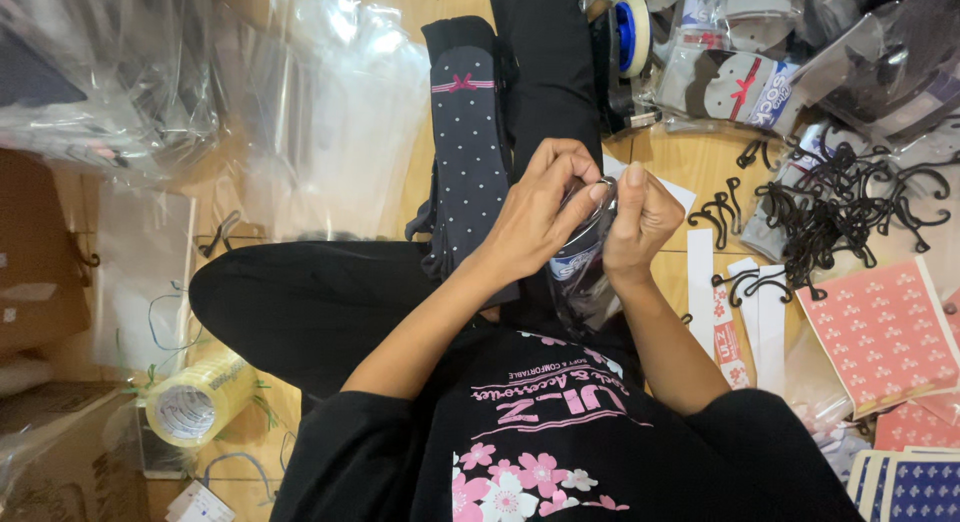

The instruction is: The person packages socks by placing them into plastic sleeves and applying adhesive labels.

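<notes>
Both hands meet above her lap: left hand point(540, 217) and right hand point(640, 217) pinch the top of a clear bagged sock point(580, 272). It looks light, floppy and slick; gripping the bag's mouth suits best.

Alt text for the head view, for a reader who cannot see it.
Seen from above, a seated person's left hand and right hand pinch the top of a clear plastic bag over their lap. Dark dotted socks lie across one leg, with black plastic hooks, pink sticker sheets and a tape roll on the floor.
</notes>
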